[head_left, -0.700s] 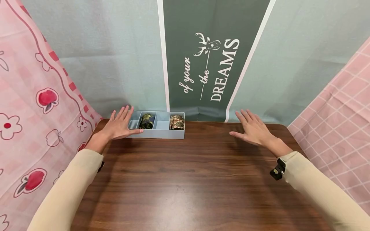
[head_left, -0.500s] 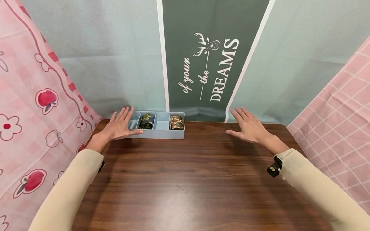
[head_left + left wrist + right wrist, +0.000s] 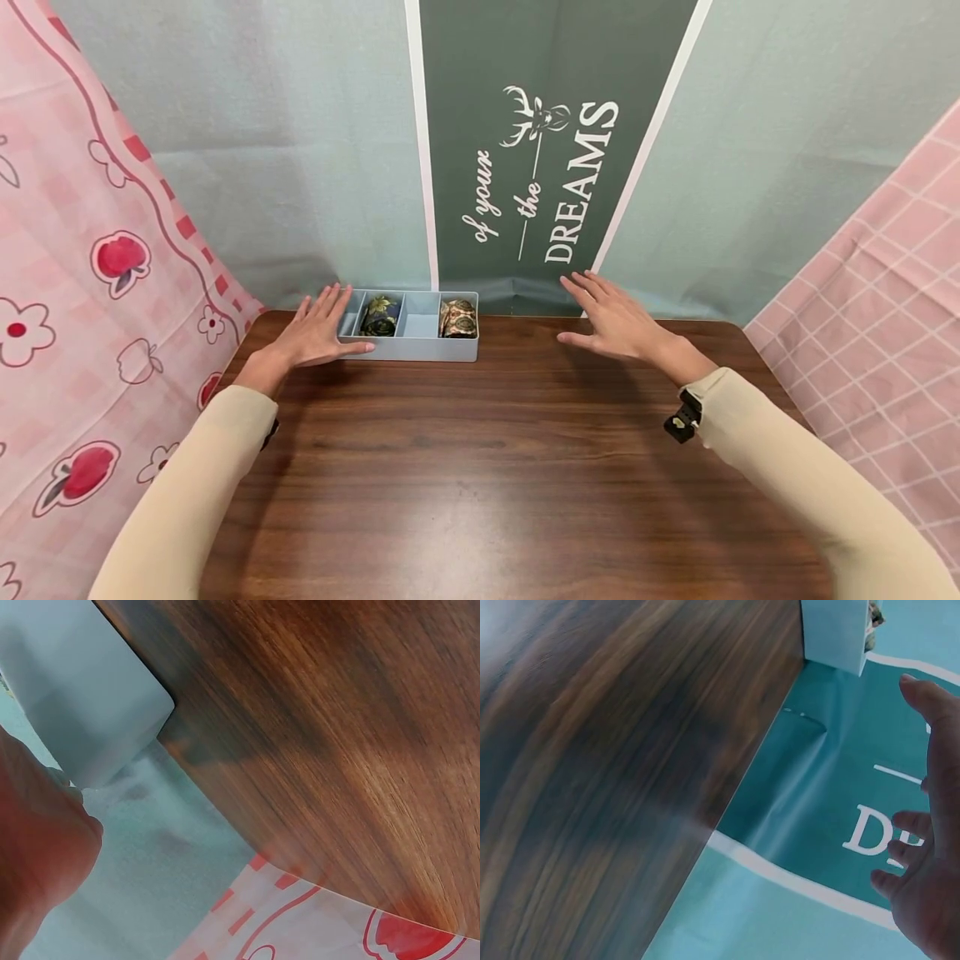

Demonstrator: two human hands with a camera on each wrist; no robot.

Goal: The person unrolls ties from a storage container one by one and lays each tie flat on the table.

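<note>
A pale blue divided box stands at the far edge of the table, left of centre. One compartment holds a dark rolled cloth with a yellow-green floral print, like a rolled necktie. At the right end sits a brown-and-cream paisley roll. The compartment between them holds nothing. My left hand is at the box's left end, fingers extended and thumb across the front wall; it hides part of that end, and contact is unclear. My right hand hovers right of the box, fingers spread and holding nothing.
The brown wooden table has a grey-green printed curtain behind it. Pink cloths hang at both sides, one with apples and one with a white grid. Each wrist wears a dark strap.
My right hand has moved left, toward the box, with its fingers still spread. The left hand has shifted slightly to the right at the box's end. The box and rolls stay put.
</note>
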